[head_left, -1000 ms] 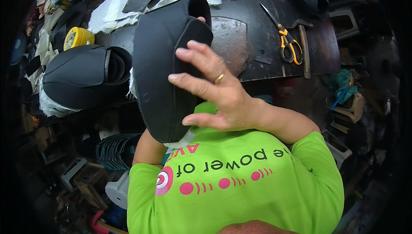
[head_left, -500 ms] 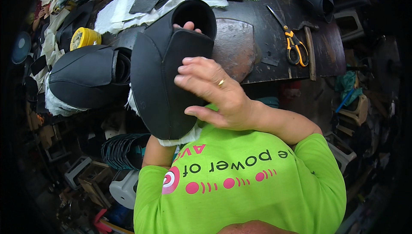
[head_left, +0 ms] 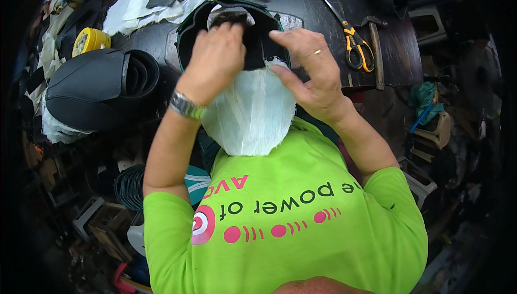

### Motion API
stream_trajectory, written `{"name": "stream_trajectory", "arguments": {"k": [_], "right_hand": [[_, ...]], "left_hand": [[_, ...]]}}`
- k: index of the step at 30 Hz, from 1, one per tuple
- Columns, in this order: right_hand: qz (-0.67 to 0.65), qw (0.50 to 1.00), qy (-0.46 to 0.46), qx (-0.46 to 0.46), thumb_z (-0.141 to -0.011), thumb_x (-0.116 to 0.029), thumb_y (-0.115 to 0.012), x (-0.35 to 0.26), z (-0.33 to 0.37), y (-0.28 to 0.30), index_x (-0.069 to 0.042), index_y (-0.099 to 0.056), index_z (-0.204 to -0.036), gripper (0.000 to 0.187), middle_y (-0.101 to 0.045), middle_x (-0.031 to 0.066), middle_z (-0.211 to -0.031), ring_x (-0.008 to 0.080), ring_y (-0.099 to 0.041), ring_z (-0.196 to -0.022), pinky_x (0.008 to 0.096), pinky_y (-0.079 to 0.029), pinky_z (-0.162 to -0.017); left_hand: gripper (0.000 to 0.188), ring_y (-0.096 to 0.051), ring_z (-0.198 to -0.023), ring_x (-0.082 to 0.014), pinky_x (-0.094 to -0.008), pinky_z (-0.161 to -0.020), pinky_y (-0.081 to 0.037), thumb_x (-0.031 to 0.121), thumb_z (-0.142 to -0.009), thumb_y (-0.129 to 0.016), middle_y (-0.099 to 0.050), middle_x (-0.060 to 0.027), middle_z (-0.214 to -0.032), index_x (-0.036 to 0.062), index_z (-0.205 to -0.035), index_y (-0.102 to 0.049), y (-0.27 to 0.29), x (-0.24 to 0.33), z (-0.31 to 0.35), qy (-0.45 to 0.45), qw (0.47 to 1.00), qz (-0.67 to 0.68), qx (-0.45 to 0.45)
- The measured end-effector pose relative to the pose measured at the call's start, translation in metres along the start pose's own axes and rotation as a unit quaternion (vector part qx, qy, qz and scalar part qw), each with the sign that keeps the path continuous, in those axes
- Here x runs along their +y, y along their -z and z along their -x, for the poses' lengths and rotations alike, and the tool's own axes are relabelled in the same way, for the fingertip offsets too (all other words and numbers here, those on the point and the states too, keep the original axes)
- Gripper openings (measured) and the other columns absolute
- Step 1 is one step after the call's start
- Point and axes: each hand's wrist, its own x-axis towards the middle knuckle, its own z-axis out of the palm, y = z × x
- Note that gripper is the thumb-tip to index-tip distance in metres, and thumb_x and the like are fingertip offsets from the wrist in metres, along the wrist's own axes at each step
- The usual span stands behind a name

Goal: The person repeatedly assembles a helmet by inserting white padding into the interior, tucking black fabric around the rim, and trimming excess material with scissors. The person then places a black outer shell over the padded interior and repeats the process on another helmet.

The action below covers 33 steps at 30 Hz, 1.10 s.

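Shoe upper (head_left: 250, 102) over slab (head_left: 285, 22), lining up; pale cloth-backed end reaching past table (head_left: 401, 59) edge, near side of slab, toward shirt (head_left: 323, 208); dark bare tabletop at slab's right, up to scissors (head_left: 349, 31) and hammer (head_left: 377, 51); yellow tub (head_left: 94, 40) left of slab, contents unclear; nested black uppers (head_left: 86, 81) left of slab; left hand (head_left: 215, 59) above slab, fingers curled at upper's opening, grip cannot be told; right hand (head_left: 309, 70) beside upper's right edge, thumb and forefinger spread, contact unclear.
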Motion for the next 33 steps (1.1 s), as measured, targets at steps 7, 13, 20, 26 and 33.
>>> {"name": "stream_trajectory", "arguments": {"k": [7, 13, 20, 26, 33], "right_hand": [[0.179, 0.983, -0.006, -0.049, -0.078, -0.027, -0.084, -0.001, -0.006, -0.004, -0.011, -0.061, -0.139, 0.067, -0.071, 0.0066, -0.117, 0.0281, -0.058, -0.112, 0.0438, -0.039, -0.097], [0.111, 0.989, -0.080, -0.062, -0.074, -0.019, -0.083, 0.010, -0.002, -0.007, -0.013, -0.077, -0.110, 0.037, -0.072, 0.0021, -0.109, 0.0269, -0.058, -0.107, 0.0422, -0.039, -0.090], [-0.352, 0.884, -0.285, -0.113, -0.091, -0.012, -0.075, -0.028, -0.007, 0.031, -0.002, -0.077, -0.100, 0.013, -0.076, 0.0040, -0.091, 0.0165, -0.069, -0.085, 0.0301, -0.054, -0.077], [-0.430, 0.798, -0.420, -0.049, -0.094, -0.008, -0.073, -0.037, -0.004, 0.009, 0.002, -0.067, -0.117, 0.026, -0.073, 0.0096, -0.101, 0.0107, -0.067, -0.087, 0.0272, -0.054, -0.076], [-0.085, 0.976, -0.187, -0.071, -0.085, 0.009, -0.069, -0.039, 0.020, -0.008, -0.001, -0.066, -0.121, 0.037, -0.067, 0.0093, -0.105, 0.0167, -0.067, -0.088, 0.0275, -0.053, -0.081]], "left_hand": [[0.017, -0.067, -0.092, -0.0366, -0.0443, -0.083, -0.053, 0.008, -0.088, -0.071, -0.067, -0.0163, -0.097, 0.0018, -0.103, -0.066, 0.018, -0.009, -0.014, 0.002, 0.990, 0.138, 0.028], [0.022, -0.062, -0.103, -0.0295, -0.0386, -0.086, -0.049, 0.002, -0.080, -0.077, -0.064, -0.0078, -0.106, 0.0055, -0.098, -0.066, 0.057, -0.002, 0.003, -0.182, 0.918, 0.343, 0.074], [0.040, -0.064, -0.102, -0.0112, -0.0277, -0.089, -0.052, 0.010, -0.084, -0.084, -0.068, -0.0032, -0.108, 0.0014, -0.119, -0.065, 0.062, 0.009, 0.045, 0.058, 0.845, 0.529, 0.043], [0.019, -0.060, -0.071, -0.0071, -0.0252, -0.065, -0.050, 0.008, -0.088, -0.079, -0.067, -0.0050, -0.078, -0.0023, -0.100, -0.069, 0.046, 0.020, 0.084, 0.214, 0.861, 0.460, 0.041], [0.044, -0.074, -0.077, -0.0276, -0.0339, -0.072, -0.058, 0.005, -0.086, -0.080, -0.073, -0.0128, -0.091, 0.0065, -0.126, -0.062, 0.032, 0.038, 0.104, 0.218, 0.923, 0.277, 0.157]]}}
